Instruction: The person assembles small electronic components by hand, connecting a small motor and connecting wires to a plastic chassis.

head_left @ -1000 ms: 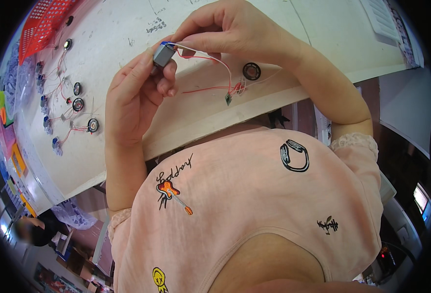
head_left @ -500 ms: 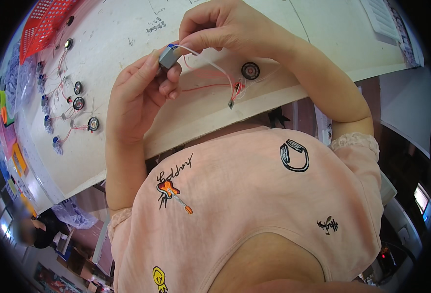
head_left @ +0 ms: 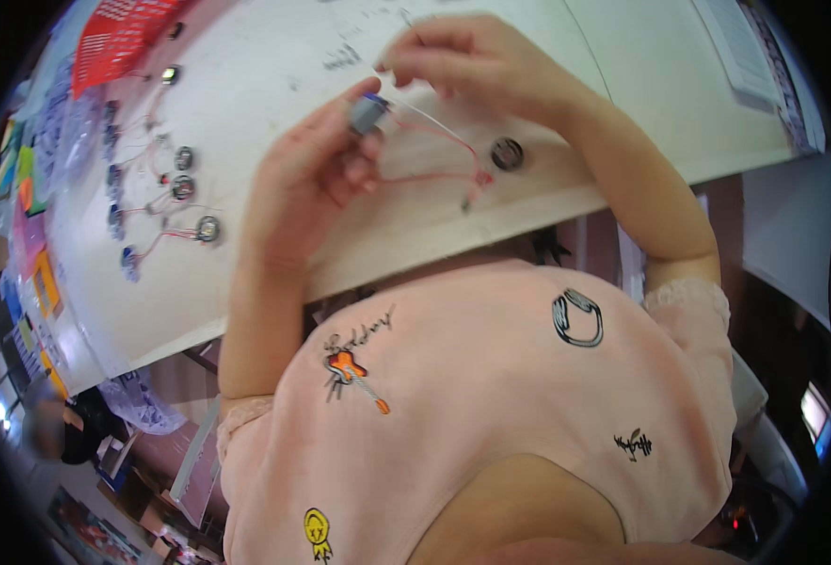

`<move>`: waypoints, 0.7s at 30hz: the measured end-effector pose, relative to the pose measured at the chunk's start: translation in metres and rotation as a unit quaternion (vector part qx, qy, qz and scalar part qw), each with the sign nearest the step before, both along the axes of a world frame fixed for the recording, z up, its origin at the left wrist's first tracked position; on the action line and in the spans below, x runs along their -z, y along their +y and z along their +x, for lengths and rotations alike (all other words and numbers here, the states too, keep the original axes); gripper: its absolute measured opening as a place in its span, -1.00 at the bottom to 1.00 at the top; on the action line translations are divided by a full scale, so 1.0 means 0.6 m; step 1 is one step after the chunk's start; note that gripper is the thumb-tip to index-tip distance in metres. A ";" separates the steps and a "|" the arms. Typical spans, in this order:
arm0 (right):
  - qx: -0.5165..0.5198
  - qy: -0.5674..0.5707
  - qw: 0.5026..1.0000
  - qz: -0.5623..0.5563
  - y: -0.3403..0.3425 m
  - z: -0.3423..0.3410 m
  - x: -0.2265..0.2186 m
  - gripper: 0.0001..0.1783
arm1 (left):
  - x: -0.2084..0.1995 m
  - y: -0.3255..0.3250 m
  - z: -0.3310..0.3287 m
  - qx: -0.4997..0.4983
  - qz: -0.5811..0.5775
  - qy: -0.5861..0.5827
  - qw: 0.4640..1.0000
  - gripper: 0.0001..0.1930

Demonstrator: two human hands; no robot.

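Grey box-shaped part [head_left: 368,114], up over the bench [head_left: 255,66], sits pinched between the left hand's [head_left: 293,174] thumb and fingers, its blue end towards the right hand [head_left: 481,68], seemingly so the wired side stays reachable. And there's that right hand just beside it, fingers curled in close, blur hiding whether they grip anything! Red and white wires [head_left: 480,176] run slack towards a round black speaker [head_left: 507,153], presumably kept near to avoid tugging.

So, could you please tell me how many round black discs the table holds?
6: one disc below the right hand; at left, going up the picture, a first, second, third, fourth, and a blurred fifth beside the red basket. The basket may hide more.
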State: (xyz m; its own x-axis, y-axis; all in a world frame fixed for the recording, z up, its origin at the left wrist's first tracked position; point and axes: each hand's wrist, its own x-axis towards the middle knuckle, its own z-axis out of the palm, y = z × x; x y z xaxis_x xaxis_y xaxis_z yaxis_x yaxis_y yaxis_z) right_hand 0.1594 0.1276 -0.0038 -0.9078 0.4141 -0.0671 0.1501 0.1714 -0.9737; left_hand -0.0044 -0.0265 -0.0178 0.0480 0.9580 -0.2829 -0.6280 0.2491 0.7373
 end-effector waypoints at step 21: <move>-0.043 -0.010 0.966 -0.254 -0.013 0.023 -0.011 -0.72 | -0.057 -0.007 0.025 0.042 -0.019 0.043 0.998 -0.59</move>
State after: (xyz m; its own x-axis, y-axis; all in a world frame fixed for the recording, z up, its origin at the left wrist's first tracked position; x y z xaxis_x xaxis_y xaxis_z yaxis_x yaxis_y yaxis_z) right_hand 0.1729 0.1199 0.0027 -0.9337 0.2460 -0.2602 0.1765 -0.3161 -0.9322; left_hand 0.0105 -0.0310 0.0167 0.1013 0.9398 -0.3263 -0.5394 0.3275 0.7758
